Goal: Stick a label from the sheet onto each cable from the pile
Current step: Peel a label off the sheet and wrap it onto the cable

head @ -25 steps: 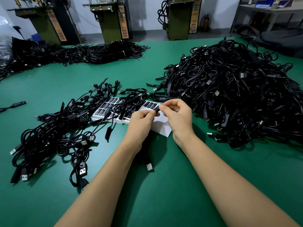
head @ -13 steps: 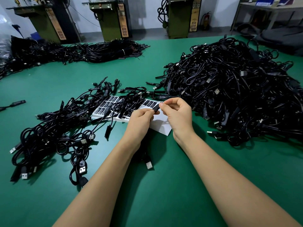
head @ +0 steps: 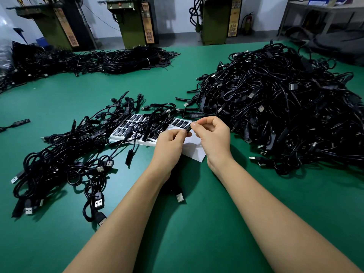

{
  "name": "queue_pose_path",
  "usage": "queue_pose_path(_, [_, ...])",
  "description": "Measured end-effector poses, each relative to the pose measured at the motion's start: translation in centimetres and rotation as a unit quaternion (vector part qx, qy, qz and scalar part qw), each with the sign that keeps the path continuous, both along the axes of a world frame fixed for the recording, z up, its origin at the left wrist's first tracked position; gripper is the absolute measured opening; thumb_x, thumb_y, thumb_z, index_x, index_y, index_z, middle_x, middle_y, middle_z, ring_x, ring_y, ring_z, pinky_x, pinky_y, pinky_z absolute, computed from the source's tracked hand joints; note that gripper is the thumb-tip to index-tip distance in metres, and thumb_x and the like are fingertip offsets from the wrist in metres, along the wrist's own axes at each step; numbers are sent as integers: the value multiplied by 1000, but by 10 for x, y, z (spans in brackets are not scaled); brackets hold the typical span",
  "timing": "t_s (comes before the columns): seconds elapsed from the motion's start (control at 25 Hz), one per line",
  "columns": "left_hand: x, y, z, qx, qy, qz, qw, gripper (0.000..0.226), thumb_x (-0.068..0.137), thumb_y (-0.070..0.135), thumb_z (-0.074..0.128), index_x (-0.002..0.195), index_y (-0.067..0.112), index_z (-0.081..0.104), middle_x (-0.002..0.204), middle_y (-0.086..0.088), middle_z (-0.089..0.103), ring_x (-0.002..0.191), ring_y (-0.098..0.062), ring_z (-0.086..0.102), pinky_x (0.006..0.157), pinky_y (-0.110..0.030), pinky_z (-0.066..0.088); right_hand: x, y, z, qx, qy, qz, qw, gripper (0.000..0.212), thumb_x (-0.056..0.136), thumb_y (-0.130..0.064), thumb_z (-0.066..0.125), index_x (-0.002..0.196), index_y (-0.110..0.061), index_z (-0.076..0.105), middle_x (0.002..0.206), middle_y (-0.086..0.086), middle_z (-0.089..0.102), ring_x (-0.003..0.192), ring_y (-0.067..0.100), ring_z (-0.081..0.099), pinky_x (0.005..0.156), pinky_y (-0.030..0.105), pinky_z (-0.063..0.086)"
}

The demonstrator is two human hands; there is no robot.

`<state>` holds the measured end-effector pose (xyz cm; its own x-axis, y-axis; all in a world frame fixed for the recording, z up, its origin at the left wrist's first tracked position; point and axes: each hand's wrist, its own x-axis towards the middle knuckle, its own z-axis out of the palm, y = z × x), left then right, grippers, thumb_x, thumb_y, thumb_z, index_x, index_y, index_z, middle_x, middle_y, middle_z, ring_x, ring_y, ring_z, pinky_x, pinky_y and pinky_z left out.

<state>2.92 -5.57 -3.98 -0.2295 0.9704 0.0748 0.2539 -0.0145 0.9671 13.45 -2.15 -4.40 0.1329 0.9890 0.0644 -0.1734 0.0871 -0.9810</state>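
1. Label (head: 188,127), black, is pinched between the left hand (head: 171,143) and right hand (head: 213,137), above the sheet (head: 194,150).
2. Cable (head: 179,196) hangs beneath the left hand, its plug on the tabletop (head: 197,233).
3. Pile (head: 285,115) lies right.

A green-topped bench (head: 59,99) fills most of the view. Beyond its far edge three olive-green machines (head: 136,22) stand on a grey floor (head: 177,39) against a pale wall (head: 175,12), each bearing an orange sign (head: 147,24). A red fire extinguisher (head: 247,22) stands by the wall. At the far right is a light grey table (head: 323,8).
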Motion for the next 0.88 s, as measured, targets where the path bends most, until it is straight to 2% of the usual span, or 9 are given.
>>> queue_pose_path(0.2, [1, 1, -1, 1, 12, 10, 1000, 29, 99, 21, 48, 79, 24, 68, 49, 28, 54, 56, 12, 47, 52, -6, 33, -1, 0, -1, 0, -3, -4, 1000, 13, 81, -7, 73, 79, -13, 61, 69, -5, 64, 63, 3, 59, 69, 23, 50])
queue_pose_path(0.4, [3, 3, -6, -7, 42, 36, 998, 32, 97, 24, 48, 72, 28, 66, 47, 20, 49, 57, -4, 41, 62, -29, 31, -2, 1, -1, 3, -12, -12, 1000, 14, 81, -7, 73, 77, -15, 61, 69, -5, 64, 65, 5, 59, 69, 23, 50])
queue_pose_path(0.56, [3, 3, -8, 2, 49, 42, 998, 29, 93, 30, 46, 71, 29, 65, 46, 19, 49, 56, -4, 41, 61, -30, 31, -4, -2, -1, 31, -42, -25, 998, 14, 82, -6, 71, 77, -14, 60, 69, -7, 62, 63, -1, 58, 65, 17, 48])
queue_pose_path(0.68, [2, 4, -9, 9, 51, 44, 998, 28, 92, 28, 46, 72, 27, 66, 48, 20, 52, 52, 0, 42, 59, -29, 31, -5, -4, -1, 64, -101, -36, 992, 11, 82, -7, 69, 79, -12, 60, 71, -7, 61, 65, 2, 57, 68, 21, 49])
queue_pose_path(0.8, [2, 5, -9, 15, 55, 42, 997, 28, 89, 28, 45, 77, 22, 70, 51, 11, 50, 54, -8, 39, 59, -31, 30, -6, -8, 0, 119, -195, -58, 972, 10, 84, -9, 68, 80, -14, 59, 72, -10, 61, 69, 5, 58, 70, 24, 49])
queue_pose_path(0.88, [2, 6, -9, 17, 53, 37, 998, 33, 86, 32, 43, 82, 17, 72, 60, 0, 52, 59, -15, 40, 61, -32, 31, -8, -9, 0, 150, -245, -68, 955, 9, 84, -8, 66, 82, -13, 59, 75, -7, 62, 74, 11, 60, 73, 31, 50])
